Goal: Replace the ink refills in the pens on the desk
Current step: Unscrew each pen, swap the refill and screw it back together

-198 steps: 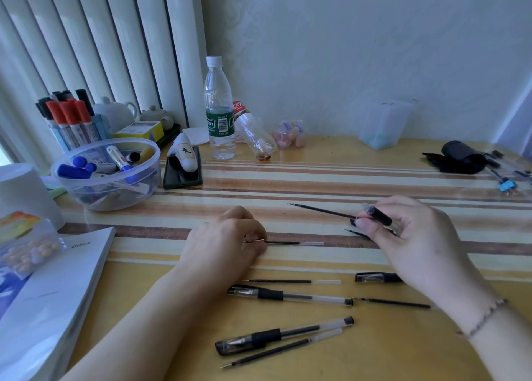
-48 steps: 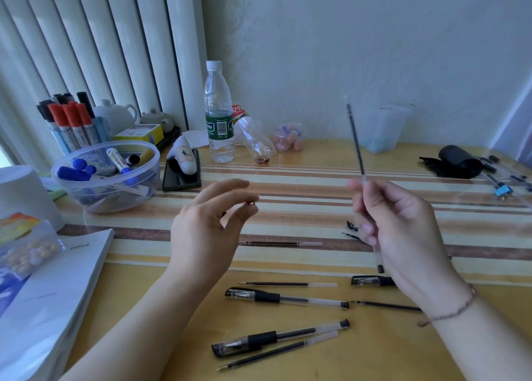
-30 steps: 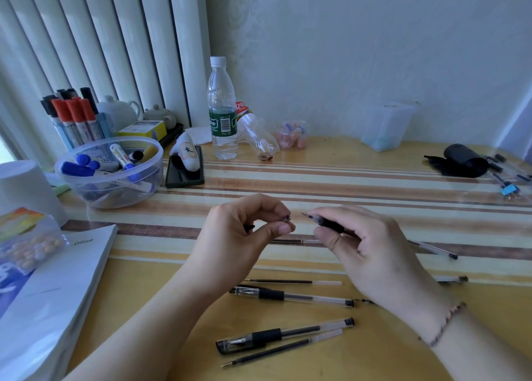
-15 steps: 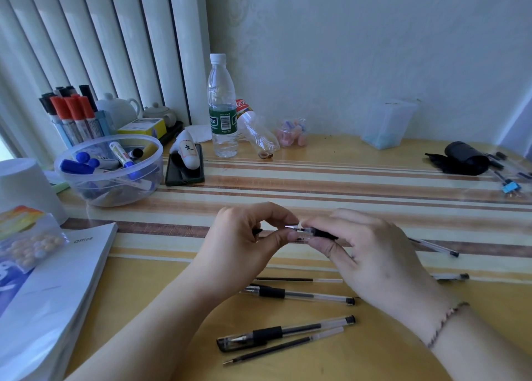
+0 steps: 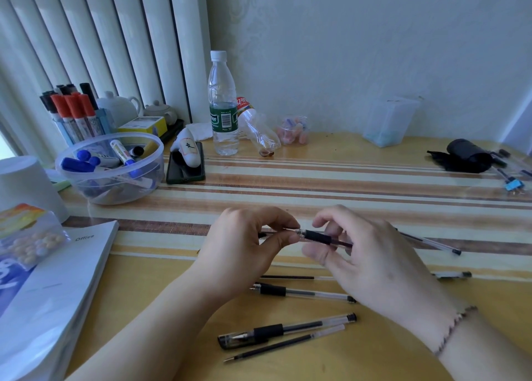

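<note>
Yellow wood desk with a striped mat across the middle. Pale wall behind, tall white blinds at the back left.

Along the back: water bottle standing up, an empty bottle lying just beside it, a small cup of pink bits, a clear box. Far right: a black roll and a blue clip. Left side: clear bowl full of markers, red-capped markers standing behind it, a white teapot, a phone lying flat with a white thing on top. Near left: a white cup, a bag of little balls, a thick book.

Both hands meeting over the mat, above the middle of the desk. Left hand pinching the tip end of a pen between thumb and finger. Right hand curled round the black grip and barrel of the same pen, with the clear barrel end poking out to the right.

Below the hands on the bare wood: a refill, a whole pen, a capped pen, and one more refill lying right next to it. Another pen piece off to the right, partly hidden by the right hand.
</note>
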`<state>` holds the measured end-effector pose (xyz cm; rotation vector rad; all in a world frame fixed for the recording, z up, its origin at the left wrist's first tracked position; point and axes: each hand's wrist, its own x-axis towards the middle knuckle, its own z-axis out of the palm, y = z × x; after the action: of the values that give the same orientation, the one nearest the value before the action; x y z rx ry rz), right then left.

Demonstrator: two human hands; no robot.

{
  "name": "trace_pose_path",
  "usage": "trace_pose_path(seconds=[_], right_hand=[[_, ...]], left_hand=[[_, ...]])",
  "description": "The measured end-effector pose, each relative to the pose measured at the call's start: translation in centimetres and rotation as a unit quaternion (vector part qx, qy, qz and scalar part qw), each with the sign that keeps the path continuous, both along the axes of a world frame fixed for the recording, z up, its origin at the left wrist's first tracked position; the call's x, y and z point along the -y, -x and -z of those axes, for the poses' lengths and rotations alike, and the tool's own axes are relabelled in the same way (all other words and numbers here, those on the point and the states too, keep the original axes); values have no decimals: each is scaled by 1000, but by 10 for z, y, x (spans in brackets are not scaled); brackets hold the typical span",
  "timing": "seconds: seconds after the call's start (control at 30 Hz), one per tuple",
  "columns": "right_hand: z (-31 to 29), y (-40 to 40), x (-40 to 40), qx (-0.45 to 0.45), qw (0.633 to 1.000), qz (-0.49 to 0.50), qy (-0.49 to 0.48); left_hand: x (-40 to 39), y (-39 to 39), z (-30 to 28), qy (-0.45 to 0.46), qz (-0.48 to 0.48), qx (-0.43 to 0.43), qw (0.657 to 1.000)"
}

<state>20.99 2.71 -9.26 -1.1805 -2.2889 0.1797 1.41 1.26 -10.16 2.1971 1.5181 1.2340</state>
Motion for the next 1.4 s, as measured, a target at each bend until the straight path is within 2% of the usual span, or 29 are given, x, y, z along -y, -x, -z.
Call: trace_pose_path(seconds=[0.23, 0.47, 0.57, 0.77, 0.87, 0.97, 1.07, 1.13, 1.23, 1.33, 1.4], right_hand=[[-1, -2, 0, -24, 1000, -8, 12], [3, 0, 0, -4, 1000, 9, 10], [0, 2, 3, -25, 999, 4, 43], [4, 0, 0, 27, 999, 43, 1], [4, 0, 1, 27, 998, 45, 19], [3, -3, 1, 7, 999, 23, 28], [2, -7, -2, -48, 998, 7, 36], [3, -9, -5, -71, 997, 14, 42], [5, -10, -6, -47, 998, 21, 34], [4, -10, -3, -1, 999, 44, 7], [4, -11, -4, -2, 998, 57, -10]], left_hand=[[-2, 1, 3, 0, -1, -3, 1000], [-4, 0, 7, 4, -21, 4, 1000], [-4, 1, 8, -6, -26, -5, 1000], [-5, 1, 9, -14, -5, -4, 1000], [-2, -1, 6, -7, 22, 2, 1000], [0, -2, 4, 33, 38, 36, 998], [-4, 5, 4, 131, 46, 91, 986], [-7, 11, 6, 180, 41, 95, 978], [-9, 15, 11, 174, 42, 59, 982], [-11, 15, 11, 186, 36, 91, 978], [-12, 15, 11, 177, 24, 99, 979]])
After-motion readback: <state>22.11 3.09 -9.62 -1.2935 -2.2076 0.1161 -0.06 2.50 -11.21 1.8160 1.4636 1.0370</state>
